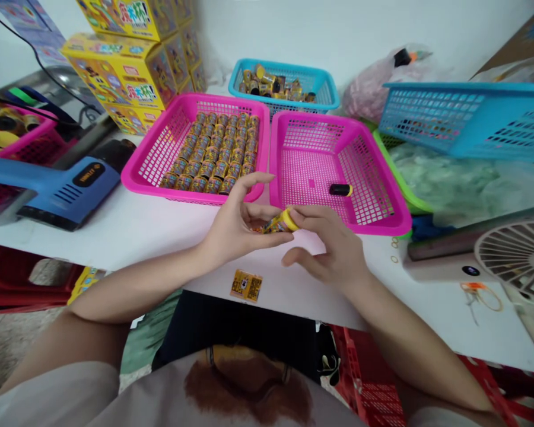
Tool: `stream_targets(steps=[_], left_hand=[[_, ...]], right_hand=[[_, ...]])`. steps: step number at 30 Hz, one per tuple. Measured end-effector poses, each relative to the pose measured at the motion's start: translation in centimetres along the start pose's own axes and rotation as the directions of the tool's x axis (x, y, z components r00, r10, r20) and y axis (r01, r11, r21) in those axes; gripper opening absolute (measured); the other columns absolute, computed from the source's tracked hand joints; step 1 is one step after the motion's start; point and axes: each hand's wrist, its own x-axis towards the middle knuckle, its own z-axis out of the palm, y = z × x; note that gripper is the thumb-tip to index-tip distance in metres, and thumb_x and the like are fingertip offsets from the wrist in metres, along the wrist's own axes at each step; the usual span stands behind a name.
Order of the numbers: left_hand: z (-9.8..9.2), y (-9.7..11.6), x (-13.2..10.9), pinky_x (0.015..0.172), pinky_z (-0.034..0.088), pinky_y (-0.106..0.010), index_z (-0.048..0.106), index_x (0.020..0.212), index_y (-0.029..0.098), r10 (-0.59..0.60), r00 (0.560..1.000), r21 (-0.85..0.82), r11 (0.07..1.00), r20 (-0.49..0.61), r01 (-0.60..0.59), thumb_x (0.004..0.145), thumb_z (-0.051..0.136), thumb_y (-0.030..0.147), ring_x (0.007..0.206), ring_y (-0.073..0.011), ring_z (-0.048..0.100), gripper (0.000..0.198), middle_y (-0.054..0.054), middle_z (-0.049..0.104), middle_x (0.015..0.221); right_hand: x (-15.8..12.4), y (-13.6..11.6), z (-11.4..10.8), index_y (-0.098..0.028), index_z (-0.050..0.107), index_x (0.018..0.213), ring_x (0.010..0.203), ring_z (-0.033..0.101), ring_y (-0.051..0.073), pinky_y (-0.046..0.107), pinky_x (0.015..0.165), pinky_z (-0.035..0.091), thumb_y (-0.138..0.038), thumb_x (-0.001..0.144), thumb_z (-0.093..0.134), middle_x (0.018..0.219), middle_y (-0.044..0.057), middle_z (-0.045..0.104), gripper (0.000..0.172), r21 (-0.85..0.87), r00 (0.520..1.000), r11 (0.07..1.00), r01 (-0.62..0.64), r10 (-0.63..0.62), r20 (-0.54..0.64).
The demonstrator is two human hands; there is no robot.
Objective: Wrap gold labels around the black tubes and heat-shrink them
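Between the thumb and fingers of my left hand [238, 228] lies a small cylinder [278, 223] with a yellow rim and a colourful wrap, tilted up to the right. The fingertips of my right hand [331, 243] touch its yellow end, with the thumb held apart below. A flat orange printed wrapper [246, 285] rests on the white table [182, 222] near the front edge. Behind my left hand, a pink basket [155, 188] holds rows of wrapped cylinders. A second pink basket [382, 222] behind my right hand contains one black cylinder [340, 190] with a yellow rim.
A blue heat gun [78, 190] lies at left, near stacked yellow boxes [115, 74]. Behind the pink baskets stands a blue basket [327, 107] of loose cylinders. Another blue basket [427, 118] sits at right above plastic bags. A fan [525, 255] occupies the right side.
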Motion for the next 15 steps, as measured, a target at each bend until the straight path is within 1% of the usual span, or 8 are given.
stream_targets(steps=[1,2,4,6,8,10,12,15], left_hand=[[-0.1,-0.1,0.1,0.079,0.061,-0.028,0.031,0.134,0.028,0.015,1.000,-0.004,1.000,0.008,-0.015,0.078,0.089,0.047,0.089,-0.0174,0.078,0.083,0.000,0.074,0.098],[-0.2,-0.2,0.2,0.079,0.061,-0.027,0.030,0.132,0.029,0.031,0.999,-0.019,0.999,0.028,-0.030,0.078,0.089,0.045,0.090,-0.0160,0.077,0.082,0.001,0.071,0.099],[-0.4,-0.3,0.3,0.075,0.059,-0.024,0.028,0.128,0.030,0.034,0.992,-0.071,0.997,0.122,-0.026,0.079,0.088,0.040,0.086,-0.0125,0.075,0.078,0.003,0.067,0.099],[-0.4,-0.2,0.3,0.069,0.056,-0.022,0.027,0.125,0.030,-0.030,0.967,-0.121,0.991,0.253,0.062,0.083,0.084,0.036,0.078,-0.0100,0.071,0.071,0.005,0.065,0.095],[-0.4,0.0,0.1,0.068,0.056,-0.023,0.026,0.124,0.030,-0.110,0.918,-0.151,0.972,0.380,0.179,0.089,0.078,0.036,0.075,-0.0106,0.070,0.063,0.006,0.066,0.090],[-0.4,0.2,-0.1,0.068,0.057,-0.025,0.025,0.127,0.029,-0.126,0.870,-0.184,0.954,0.476,0.238,0.094,0.073,0.039,0.075,-0.0123,0.070,0.059,0.006,0.067,0.085],[-0.3,0.2,-0.3,0.068,0.057,-0.026,0.024,0.131,0.029,-0.071,0.845,-0.216,0.952,0.531,0.216,0.096,0.070,0.042,0.073,-0.0134,0.070,0.060,0.006,0.066,0.081],[-0.3,0.1,-0.7,0.066,0.056,-0.025,0.022,0.137,0.028,0.039,0.851,-0.187,0.980,0.525,0.071,0.100,0.066,0.042,0.071,-0.0125,0.067,0.059,0.007,0.062,0.081]], right_hand=[[0.0,-0.2,0.2,-0.029,0.057,0.143,0.118,0.072,0.028,0.046,0.098,0.065,-0.043,0.091,0.078,0.128,0.011,0.072,0.058,-0.048,0.999,0.998,0.035,-0.035,0.005],[0.0,-0.4,0.4,-0.028,0.050,0.152,0.121,0.071,0.029,0.047,0.100,0.064,-0.039,0.091,0.078,0.131,0.013,0.071,0.069,-0.092,0.998,0.994,0.065,-0.066,-0.005],[-0.2,-0.9,0.9,-0.029,0.040,0.161,0.120,0.070,0.027,0.045,0.101,0.064,-0.023,0.091,0.074,0.130,0.012,0.070,0.078,-0.149,0.993,0.984,0.097,-0.106,-0.055],[-0.3,-1.5,1.4,-0.032,0.038,0.162,0.117,0.071,0.025,0.042,0.098,0.065,-0.012,0.088,0.070,0.127,0.009,0.070,0.083,-0.134,0.988,0.987,0.094,-0.108,-0.106],[-0.4,-1.9,1.6,-0.036,0.039,0.160,0.116,0.071,0.025,0.042,0.094,0.066,-0.013,0.086,0.071,0.126,0.008,0.070,0.084,-0.054,0.989,0.997,0.058,-0.065,-0.133],[-0.5,-2.3,1.8,-0.037,0.043,0.155,0.115,0.071,0.026,0.043,0.092,0.067,-0.019,0.084,0.076,0.125,0.007,0.069,0.080,0.030,0.991,0.999,0.011,-0.007,-0.132],[-0.5,-2.6,1.8,-0.037,0.048,0.151,0.114,0.072,0.026,0.044,0.091,0.068,-0.026,0.083,0.080,0.122,0.007,0.069,0.076,0.076,0.990,0.997,-0.016,0.027,-0.139],[-0.6,-2.8,1.5,-0.034,0.050,0.151,0.111,0.072,0.026,0.042,0.090,0.068,-0.027,0.085,0.081,0.119,0.008,0.070,0.074,0.044,0.986,0.999,0.028,-0.021,-0.163]])
